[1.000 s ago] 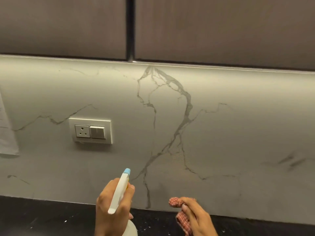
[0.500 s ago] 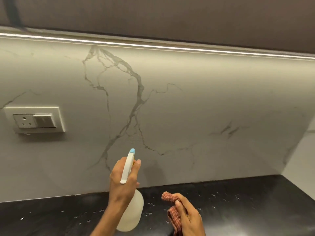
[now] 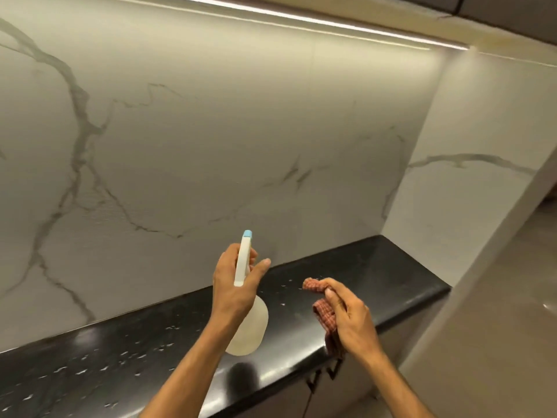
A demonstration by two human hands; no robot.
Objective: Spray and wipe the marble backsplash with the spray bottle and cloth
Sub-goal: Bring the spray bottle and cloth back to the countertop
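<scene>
The marble backsplash (image 3: 229,140) is pale with grey veins and fills the wall ahead. My left hand (image 3: 233,285) grips a white spray bottle (image 3: 244,324) by its neck, its blue-tipped nozzle aimed at the wall a short way off. My right hand (image 3: 349,315) is closed around a bunched red checked cloth (image 3: 324,315), held above the counter's front edge and apart from the wall.
A glossy black countertop (image 3: 361,273) runs below the backsplash and ends at a marble side wall (image 3: 470,191) on the right. A light strip (image 3: 301,18) glows under the upper cabinets. Cabinet doors (image 3: 346,387) sit below the counter.
The view has swung right: the wall socket has left the frame and the right corner and counter end have come in. Both hands keep their grips and sit lower relative to the wall.
</scene>
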